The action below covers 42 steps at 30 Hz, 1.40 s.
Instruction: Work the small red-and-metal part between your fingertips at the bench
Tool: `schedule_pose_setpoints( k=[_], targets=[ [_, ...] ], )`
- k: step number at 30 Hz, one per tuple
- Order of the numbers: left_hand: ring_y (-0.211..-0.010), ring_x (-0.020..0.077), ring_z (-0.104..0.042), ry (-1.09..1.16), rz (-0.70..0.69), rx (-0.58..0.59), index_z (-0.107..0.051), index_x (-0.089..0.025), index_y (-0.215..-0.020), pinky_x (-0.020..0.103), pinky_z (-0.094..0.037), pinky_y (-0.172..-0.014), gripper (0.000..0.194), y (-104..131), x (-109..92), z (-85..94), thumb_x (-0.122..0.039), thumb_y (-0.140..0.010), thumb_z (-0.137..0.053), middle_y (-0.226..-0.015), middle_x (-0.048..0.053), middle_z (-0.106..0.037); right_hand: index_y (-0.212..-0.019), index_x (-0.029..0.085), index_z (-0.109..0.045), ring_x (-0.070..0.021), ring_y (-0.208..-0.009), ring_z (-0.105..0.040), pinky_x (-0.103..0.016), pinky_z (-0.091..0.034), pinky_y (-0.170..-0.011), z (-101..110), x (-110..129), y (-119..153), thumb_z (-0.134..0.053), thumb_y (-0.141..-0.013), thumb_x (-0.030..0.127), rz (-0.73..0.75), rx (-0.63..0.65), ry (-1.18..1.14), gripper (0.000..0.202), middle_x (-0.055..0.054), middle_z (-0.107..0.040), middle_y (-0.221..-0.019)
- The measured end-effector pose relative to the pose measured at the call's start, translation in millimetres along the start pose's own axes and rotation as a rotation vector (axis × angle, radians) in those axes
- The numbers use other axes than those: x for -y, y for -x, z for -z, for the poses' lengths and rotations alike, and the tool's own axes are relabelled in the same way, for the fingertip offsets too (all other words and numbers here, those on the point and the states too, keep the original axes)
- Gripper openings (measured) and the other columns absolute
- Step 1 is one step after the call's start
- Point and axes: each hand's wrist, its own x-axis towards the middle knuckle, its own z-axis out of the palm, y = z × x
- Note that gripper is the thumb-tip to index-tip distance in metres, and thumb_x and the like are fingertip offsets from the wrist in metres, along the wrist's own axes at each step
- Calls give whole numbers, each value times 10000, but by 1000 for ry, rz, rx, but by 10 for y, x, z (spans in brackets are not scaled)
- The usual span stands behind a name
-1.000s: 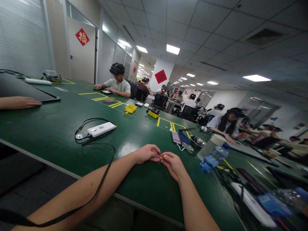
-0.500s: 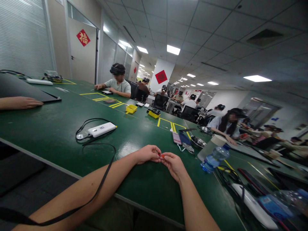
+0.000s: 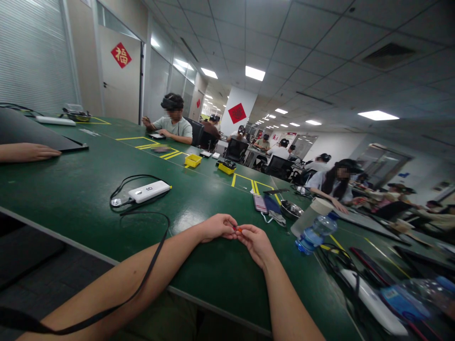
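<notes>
Over the green table (image 3: 199, 194), my left hand (image 3: 221, 226) and my right hand (image 3: 255, 240) meet fingertip to fingertip. Each is closed in a pinch. A tiny red piece (image 3: 235, 229) shows at the fingertips of my left hand. Between the fingers of my right hand is a small orange-red piece (image 3: 240, 230). The two pieces are very close together; whether they touch is too small to tell. A black strap hangs across my left forearm.
A white power bank (image 3: 149, 191) with a black cable lies left. Yellow trays (image 3: 193, 161) stand farther back. A metal bowl (image 3: 291, 209), a beige cup (image 3: 313, 217) and a water bottle (image 3: 315, 233) are at right. Another person's hand rests on a dark panel (image 3: 39, 130) at far left.
My hands hold nearly the same pose, with the view shifted very slightly. The person across the table has raised one hand.
</notes>
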Motion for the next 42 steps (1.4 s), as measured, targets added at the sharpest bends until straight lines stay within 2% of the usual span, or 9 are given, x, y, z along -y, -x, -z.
schedule_pose_setpoints(
  k=[16, 22, 26, 30, 35, 42],
  targets=[
    [-638, 114, -642, -47, 11, 9, -562, -110, -962, 263, -526, -671, 295, 21, -37, -5, -141, -688, -666, -747, 61, -656, -789, 126, -663, -162, -698, -655, -289, -511, -698, -7, 3, 19, -737, -626, 203, -14, 21, 13, 195, -67, -690, -738],
    [-634, 114, -645, -18, 31, 17, -561, -114, -981, 269, -528, -690, 283, 9, -36, 11, -80, -702, -593, -738, 67, -658, -792, 129, -663, -155, -686, -647, -276, -506, -686, -2, -4, 13, -751, -623, 215, -10, 16, 23, 209, -60, -686, -725],
    [-643, 127, -652, 25, 78, -28, -538, -114, -969, 282, -532, -693, 296, -9, -19, 20, -87, -683, -607, -776, 86, -662, -785, 111, -677, -158, -667, -641, -275, -505, -657, -8, 24, 9, -685, -709, 359, -21, 19, -22, 260, -95, -689, -746],
    [-647, 114, -647, 32, 21, -26, -531, -124, -969, 286, -527, -717, 337, -11, 2, 25, -62, -652, -627, -780, 57, -640, -789, 99, -692, -167, -695, -652, -281, -510, -680, -8, 51, 9, -569, -781, 488, -47, 10, -76, 408, -138, -695, -834],
    [-637, 98, -637, 23, 15, -12, -540, -126, -948, 276, -524, -717, 322, 0, 2, 20, -18, -649, -592, -777, 41, -625, -794, 88, -696, -193, -751, -664, -310, -510, -741, -1, 49, -3, -499, -809, 531, -77, 11, -109, 485, -163, -697, -839],
    [-656, 98, -634, 17, 16, -10, -557, -123, -938, 291, -519, -744, 303, 15, -24, 5, -30, -655, -607, -757, 31, -613, -790, 102, -689, -209, -774, -670, -334, -515, -754, 13, 38, -18, -508, -809, 516, -77, 12, -112, 452, -154, -702, -823]
  ],
)
